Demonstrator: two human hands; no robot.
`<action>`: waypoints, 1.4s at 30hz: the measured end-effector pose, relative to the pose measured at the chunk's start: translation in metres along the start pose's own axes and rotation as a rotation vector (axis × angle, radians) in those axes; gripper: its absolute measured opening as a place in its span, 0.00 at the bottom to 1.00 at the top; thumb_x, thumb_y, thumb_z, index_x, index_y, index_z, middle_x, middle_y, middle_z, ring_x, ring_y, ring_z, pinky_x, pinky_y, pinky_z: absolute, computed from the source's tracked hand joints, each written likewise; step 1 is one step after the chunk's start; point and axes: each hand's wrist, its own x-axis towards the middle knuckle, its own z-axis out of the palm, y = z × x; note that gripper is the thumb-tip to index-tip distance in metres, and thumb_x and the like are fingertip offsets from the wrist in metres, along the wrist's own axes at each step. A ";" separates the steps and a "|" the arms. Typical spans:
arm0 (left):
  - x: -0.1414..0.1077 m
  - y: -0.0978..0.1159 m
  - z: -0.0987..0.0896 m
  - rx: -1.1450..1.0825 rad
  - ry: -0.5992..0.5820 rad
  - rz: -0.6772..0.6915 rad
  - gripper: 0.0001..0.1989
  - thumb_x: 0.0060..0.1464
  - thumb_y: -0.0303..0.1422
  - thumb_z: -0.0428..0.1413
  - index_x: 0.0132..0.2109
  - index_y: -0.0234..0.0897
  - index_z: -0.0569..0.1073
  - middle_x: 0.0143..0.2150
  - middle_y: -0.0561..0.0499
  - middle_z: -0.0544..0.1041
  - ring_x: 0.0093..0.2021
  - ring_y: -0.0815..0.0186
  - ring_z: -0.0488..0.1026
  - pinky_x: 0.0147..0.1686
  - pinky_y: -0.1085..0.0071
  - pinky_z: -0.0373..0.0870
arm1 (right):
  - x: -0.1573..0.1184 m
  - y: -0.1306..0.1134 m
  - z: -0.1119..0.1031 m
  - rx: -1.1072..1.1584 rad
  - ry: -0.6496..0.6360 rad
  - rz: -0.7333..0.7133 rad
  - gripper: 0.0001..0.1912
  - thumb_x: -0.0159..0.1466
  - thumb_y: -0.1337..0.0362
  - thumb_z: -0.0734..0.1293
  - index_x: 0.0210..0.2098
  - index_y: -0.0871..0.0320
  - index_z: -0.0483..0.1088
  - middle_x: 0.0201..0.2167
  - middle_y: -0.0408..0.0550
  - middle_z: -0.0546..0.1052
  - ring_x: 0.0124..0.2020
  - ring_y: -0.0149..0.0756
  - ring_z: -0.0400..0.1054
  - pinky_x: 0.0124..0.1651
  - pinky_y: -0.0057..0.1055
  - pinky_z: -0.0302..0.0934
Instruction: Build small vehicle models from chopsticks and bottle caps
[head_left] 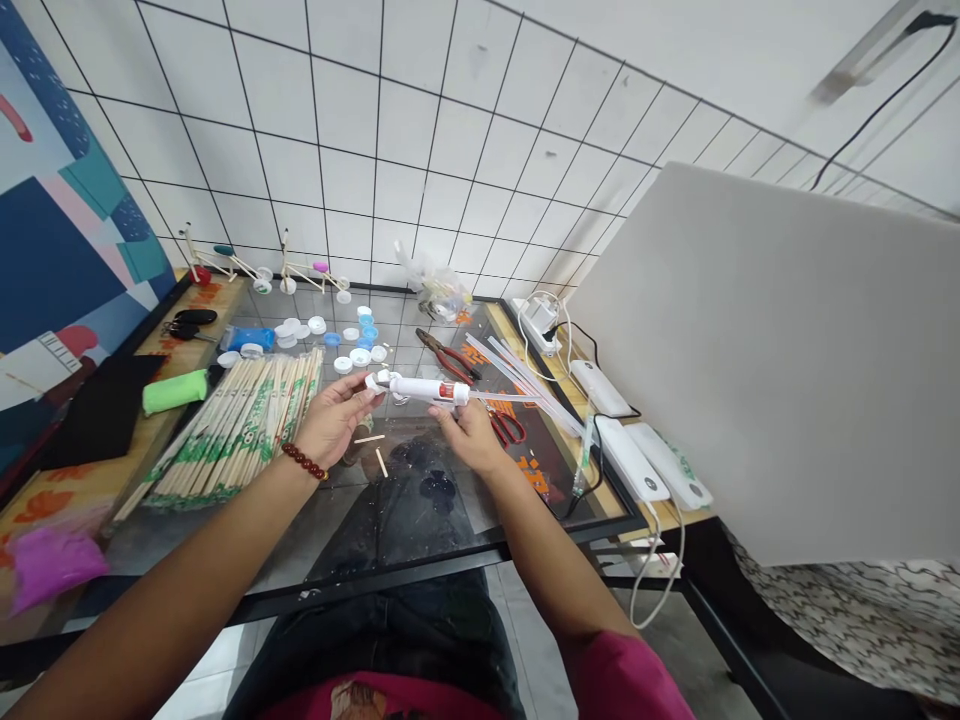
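My right hand is wrapped round the handle of a white hot glue gun, which lies nearly level and points left. A clear glue stick sticks out of its back end. My left hand, with a beaded bracelet on the wrist, pinches a small white bottle cap at the gun's nozzle. Whether nozzle and cap touch, I cannot tell. Just beyond my left hand, white and blue bottle caps are scattered on the glass tabletop. Two short wooden stick pieces lie below the gun.
Packed chopsticks lie to the left, near a green clay pack and a purple one. Pliers, spare glue sticks and red-handled scissors lie right. Stick models stand behind. A power strip edges the table.
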 end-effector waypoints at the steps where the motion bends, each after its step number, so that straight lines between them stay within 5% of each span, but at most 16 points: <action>1: 0.000 0.000 0.000 -0.001 -0.004 0.004 0.15 0.41 0.25 0.71 0.40 0.34 0.82 0.45 0.45 0.82 0.48 0.62 0.78 0.57 0.62 0.73 | 0.000 0.000 0.000 0.003 0.004 -0.001 0.17 0.68 0.53 0.63 0.47 0.57 0.76 0.43 0.55 0.81 0.48 0.48 0.74 0.55 0.43 0.65; 19: 0.004 -0.002 -0.003 -0.064 0.001 -0.018 0.11 0.45 0.23 0.69 0.39 0.33 0.83 0.44 0.45 0.83 0.46 0.64 0.78 0.56 0.65 0.74 | 0.001 -0.002 -0.001 -0.072 -0.004 -0.085 0.15 0.69 0.57 0.62 0.44 0.59 0.75 0.39 0.54 0.80 0.43 0.46 0.74 0.49 0.39 0.67; 42: -0.001 0.010 0.004 -0.104 0.042 -0.203 0.07 0.57 0.19 0.58 0.37 0.31 0.80 0.40 0.45 0.83 0.39 0.66 0.80 0.45 0.71 0.78 | 0.002 -0.001 -0.003 -0.117 -0.011 -0.100 0.13 0.69 0.57 0.62 0.44 0.57 0.75 0.41 0.53 0.80 0.44 0.44 0.74 0.50 0.37 0.66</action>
